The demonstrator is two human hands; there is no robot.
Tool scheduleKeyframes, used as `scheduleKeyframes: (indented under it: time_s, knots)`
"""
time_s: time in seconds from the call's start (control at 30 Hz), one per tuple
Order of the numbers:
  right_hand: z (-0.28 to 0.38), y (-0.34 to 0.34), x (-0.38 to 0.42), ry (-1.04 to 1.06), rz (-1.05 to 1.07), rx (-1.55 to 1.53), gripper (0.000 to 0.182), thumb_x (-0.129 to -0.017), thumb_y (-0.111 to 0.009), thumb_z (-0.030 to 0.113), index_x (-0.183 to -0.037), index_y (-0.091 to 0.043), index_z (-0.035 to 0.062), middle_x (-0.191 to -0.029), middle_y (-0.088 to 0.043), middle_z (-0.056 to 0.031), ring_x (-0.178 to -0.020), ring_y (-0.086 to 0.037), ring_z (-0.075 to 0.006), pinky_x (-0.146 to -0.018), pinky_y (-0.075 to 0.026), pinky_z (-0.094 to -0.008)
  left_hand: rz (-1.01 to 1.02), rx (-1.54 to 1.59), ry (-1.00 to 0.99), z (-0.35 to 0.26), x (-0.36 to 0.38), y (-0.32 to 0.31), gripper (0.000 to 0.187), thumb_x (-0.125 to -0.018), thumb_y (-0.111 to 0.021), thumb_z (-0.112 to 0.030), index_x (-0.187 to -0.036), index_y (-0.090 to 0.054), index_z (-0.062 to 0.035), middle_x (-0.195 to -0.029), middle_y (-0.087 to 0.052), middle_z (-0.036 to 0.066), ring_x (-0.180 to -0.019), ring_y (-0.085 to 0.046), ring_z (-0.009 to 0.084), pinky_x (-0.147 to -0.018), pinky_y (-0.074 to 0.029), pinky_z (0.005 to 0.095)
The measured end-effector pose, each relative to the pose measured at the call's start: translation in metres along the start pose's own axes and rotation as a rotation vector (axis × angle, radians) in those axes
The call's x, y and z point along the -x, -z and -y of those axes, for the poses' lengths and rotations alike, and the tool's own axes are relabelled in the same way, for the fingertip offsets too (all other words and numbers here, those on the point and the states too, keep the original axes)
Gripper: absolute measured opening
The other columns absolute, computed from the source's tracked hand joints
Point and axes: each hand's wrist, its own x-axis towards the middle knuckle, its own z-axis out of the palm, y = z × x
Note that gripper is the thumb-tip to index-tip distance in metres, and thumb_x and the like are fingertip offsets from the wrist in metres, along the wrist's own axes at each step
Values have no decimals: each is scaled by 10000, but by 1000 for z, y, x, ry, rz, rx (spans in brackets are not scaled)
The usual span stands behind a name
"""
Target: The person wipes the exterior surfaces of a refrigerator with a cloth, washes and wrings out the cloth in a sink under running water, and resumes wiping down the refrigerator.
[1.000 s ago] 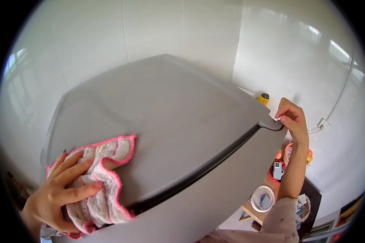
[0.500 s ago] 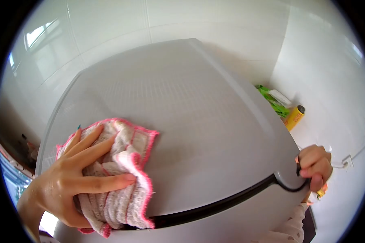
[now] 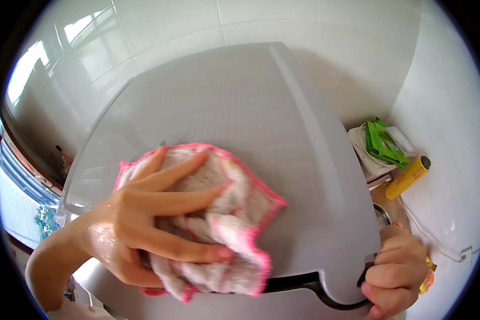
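Note:
My left hand (image 3: 138, 226) presses a white cleaning cloth with pink edging (image 3: 245, 229) onto the grey top of what looks like a refrigerator (image 3: 250, 101). The fingers are spread over the cloth, and the thumb is tucked low, partly hidden by it. Folds bunch up under the fingers, near a dark gap (image 3: 293, 281) along the front edge. My right hand (image 3: 394, 272) is closed around the front right corner of the grey top, beside a small dark part (image 3: 367, 268). Its palm side is hidden. Water glistens on my left wrist.
Tiled walls stand behind and to the right. Lower down on the right are a green bag (image 3: 384, 144), a yellow can (image 3: 408, 177), and a white cable running to a wall socket (image 3: 465, 256). A window (image 3: 21, 186) shows at far left.
My left hand has slid rightward across the grey top with the cloth. My right hand keeps its hold on the corner. The view has shifted, showing more of the right side and the window.

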Motion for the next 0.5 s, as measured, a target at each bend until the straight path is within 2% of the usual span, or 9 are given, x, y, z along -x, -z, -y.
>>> scheduleKeyframes:
  time_s: [0.03, 0.1, 0.17, 0.23, 0.27, 0.37, 0.43, 0.47, 0.5]
  knots:
    - [-1, -4, -1, 4, -2, -9, 170, -738, -476, 216, -663, -465, 64, -563, -438, -20, -395, -292, -107, -390, -210, -265, -11, -13, -15, -4, -11, -5, 484, -446, -752, -346, -911, -681, -230, -1128, -522, 240, -1156, -312, 528, -893, -160, 664]
    - [-1, -11, -2, 115, -177, 62, 281, -714, -537, 224, -569, -501, -13, -500, -496, -121, -316, -368, -151, -300, -249, -266, -18, -62, -109, -11, -51, -25, 544, -482, -749, -389, -998, -645, -251, -1240, -441, 209, -1155, -323, 510, -845, -233, 664]
    - [-2, -9, 0, 161, -195, 74, 274, -717, -503, 204, -554, -476, -15, -484, -480, -122, -296, -347, -145, -289, -233, -261, 72, -95, -136, -18, -80, -25, 630, -479, -750, -413, -1078, -586, -307, -1314, -345, 187, -1164, -312, 498, -807, -271, 664]
    - [4, -9, 4, -14, -201, 158, 265, -712, -506, 207, -562, -492, -11, -488, -486, -117, -327, -385, -161, -315, -277, -273, 161, -139, -138, -18, -93, -21, 711, -469, -753, -432, -1140, -533, -360, -1365, -270, 171, -1172, -298, 492, -782, -293, 668]
    - [6, -8, 5, -17, -222, 140, 265, -712, -506, 207, -562, -492, -11, -488, -486, -117, -327, -385, -161, -315, -277, -273, 74, -113, -177, -16, -95, -25, 631, -511, -725, -374, -1115, -552, -319, -1307, -341, 159, -1141, -348, 460, -739, -329, 608]
    - [4, 2, 10, -70, -189, 334, 270, -731, -493, 208, -571, -502, -9, -493, -495, -119, -351, -414, -178, -337, -322, -288, -25, -133, -211, -12, -98, -31, 558, -556, -690, -313, -1099, -565, -279, -1248, -410, 147, -1113, -396, 409, -741, -363, 568]
    - [-3, 8, 23, -38, -39, 316, 128, -688, -588, 170, -639, -504, 86, -517, -481, 14, -313, -331, -56, -331, -155, -218, -24, -169, -212, -14, -98, -32, 560, -559, -684, -307, -1104, -561, -276, -1249, -405, 144, -1124, -382, 390, -778, -349, 590]
    - [-6, 5, 26, -9, -87, 330, 86, -637, -582, 161, -632, -508, 117, -514, -491, 41, -299, -323, -39, -350, -106, -219, -22, -179, -210, -15, -96, -33, 562, -563, -680, -303, -1111, -556, -275, -1252, -399, 143, -1130, -374, 381, -795, -342, 599]
    - [-6, 6, 28, -6, -93, 330, 86, -637, -582, 161, -632, -509, 117, -514, -491, 41, -299, -323, -39, -350, -106, -219, -20, -189, -208, -16, -95, -33, 565, -567, -676, -299, -1117, -551, -273, -1255, -393, 141, -1137, -366, 372, -812, -336, 609]
